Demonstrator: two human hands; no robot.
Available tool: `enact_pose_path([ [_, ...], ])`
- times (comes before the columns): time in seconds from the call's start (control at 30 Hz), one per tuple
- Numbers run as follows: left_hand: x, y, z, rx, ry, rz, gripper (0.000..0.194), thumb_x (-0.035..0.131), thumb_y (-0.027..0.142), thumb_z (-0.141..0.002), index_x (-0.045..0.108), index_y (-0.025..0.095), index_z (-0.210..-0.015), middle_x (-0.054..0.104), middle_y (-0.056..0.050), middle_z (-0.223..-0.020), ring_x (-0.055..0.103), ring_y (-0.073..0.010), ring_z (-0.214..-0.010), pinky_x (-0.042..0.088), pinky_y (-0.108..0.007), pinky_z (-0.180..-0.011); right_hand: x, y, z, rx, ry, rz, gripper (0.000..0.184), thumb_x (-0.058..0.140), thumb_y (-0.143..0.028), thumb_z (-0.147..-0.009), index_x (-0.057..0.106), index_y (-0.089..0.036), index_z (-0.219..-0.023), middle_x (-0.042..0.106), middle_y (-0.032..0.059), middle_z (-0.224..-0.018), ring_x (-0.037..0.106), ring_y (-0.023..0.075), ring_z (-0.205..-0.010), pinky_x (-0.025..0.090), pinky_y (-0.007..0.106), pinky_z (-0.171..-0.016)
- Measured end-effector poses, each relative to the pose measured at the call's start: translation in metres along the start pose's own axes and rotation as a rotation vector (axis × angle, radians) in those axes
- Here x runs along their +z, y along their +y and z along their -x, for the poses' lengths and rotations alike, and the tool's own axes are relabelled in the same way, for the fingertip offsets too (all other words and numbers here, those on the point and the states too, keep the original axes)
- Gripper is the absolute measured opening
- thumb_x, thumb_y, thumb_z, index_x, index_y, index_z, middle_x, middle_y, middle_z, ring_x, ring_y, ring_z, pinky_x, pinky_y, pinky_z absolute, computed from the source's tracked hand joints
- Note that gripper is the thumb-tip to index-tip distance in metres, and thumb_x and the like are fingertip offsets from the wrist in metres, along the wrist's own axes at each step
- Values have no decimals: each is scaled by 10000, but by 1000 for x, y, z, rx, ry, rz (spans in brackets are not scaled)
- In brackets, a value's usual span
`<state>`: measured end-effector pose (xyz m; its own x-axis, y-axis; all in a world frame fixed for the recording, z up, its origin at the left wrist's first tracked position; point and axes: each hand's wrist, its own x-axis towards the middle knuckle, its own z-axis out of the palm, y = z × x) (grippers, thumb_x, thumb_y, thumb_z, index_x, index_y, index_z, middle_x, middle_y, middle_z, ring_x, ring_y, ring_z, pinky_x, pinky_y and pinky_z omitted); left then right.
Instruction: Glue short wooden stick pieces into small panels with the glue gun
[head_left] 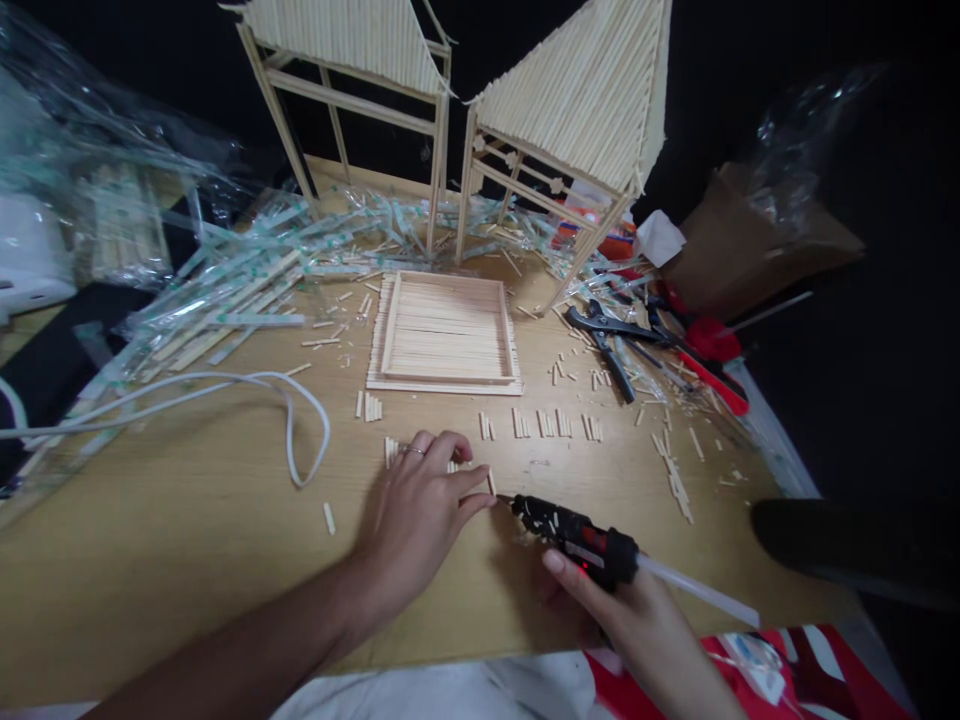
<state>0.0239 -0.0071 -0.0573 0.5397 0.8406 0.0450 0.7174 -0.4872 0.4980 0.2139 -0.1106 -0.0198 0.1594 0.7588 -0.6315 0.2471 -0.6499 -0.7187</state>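
Glue gun (pixel 577 537) pointing close to the left hand (pixel 427 485).
Over the tabletop (pixel 247 570), the left hand's grip is closing on a small stick (pixel 492 482), held between thumb and finger, just beside the nozzle (pixel 504 498); the right hand (pixel 607 595) is gripping the glue gun. From here I'm not quite seeing whether nozzle and thumb are touching. If it's running hot, a slip could be burning that thumb; a heavy squeeze could be sticking wood to hand.
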Motion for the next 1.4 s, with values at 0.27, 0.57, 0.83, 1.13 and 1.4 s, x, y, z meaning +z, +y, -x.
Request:
enact_pose_path([
  [0.27, 1, 1, 1, -1, 12, 18, 179, 615, 367, -832, 704, 327, -983, 570, -18, -1029, 467, -219, -962, 414, -363, -809, 0, -6, -4, -6, -9, 21, 413, 572, -566, -804, 634, -163, -734, 641, 45, -640, 542, 130, -517, 416, 219, -444],
  [0.57, -1, 1, 1, -9, 4, 14, 171, 615, 363, -833, 704, 341, -977, 570, -11, -1024, 468, -216, -955, 412, -358, -798, -1, -10, -8, -50, -13, 30, 379, 582, -541, -811, 636, -169, -764, 624, 25, -638, 516, 118, -507, 413, 215, -443],
  [0.83, -1, 2, 1, -14, 3, 13, 195, 613, 390, -828, 702, 329, -990, 570, -12, -1025, 468, -217, -961, 413, -364, -813, -1, 1, 1, -5, 0, 76, 434, 570, -577, -797, 624, -163, -682, 617, 26, -603, 501, 102, -430, 380, 214, -398],
  [1.13, -1, 3, 1, 1, 10, 2, 129, 627, 350, -827, 700, 320, -928, 565, -13, -1021, 469, -220, -950, 404, -367, -785, -13, -25, -26, -310, 192, 184, 200, 626, -396, -799, 610, -199, -832, 643, 12, -727, 572, 166, -654, 424, 249, -575],
  [1.4, 2, 1, 2, -20, 1, -9, 163, 629, 388, -815, 713, 286, -910, 571, -32, -1056, 471, -241, -974, 411, -387, -797, 2, -58, -88, -802, 159, 527, 139, 649, -180, -754, 578, -219, -867, 631, 21, -875, 562, 203, -862, 424, 266, -718],
])
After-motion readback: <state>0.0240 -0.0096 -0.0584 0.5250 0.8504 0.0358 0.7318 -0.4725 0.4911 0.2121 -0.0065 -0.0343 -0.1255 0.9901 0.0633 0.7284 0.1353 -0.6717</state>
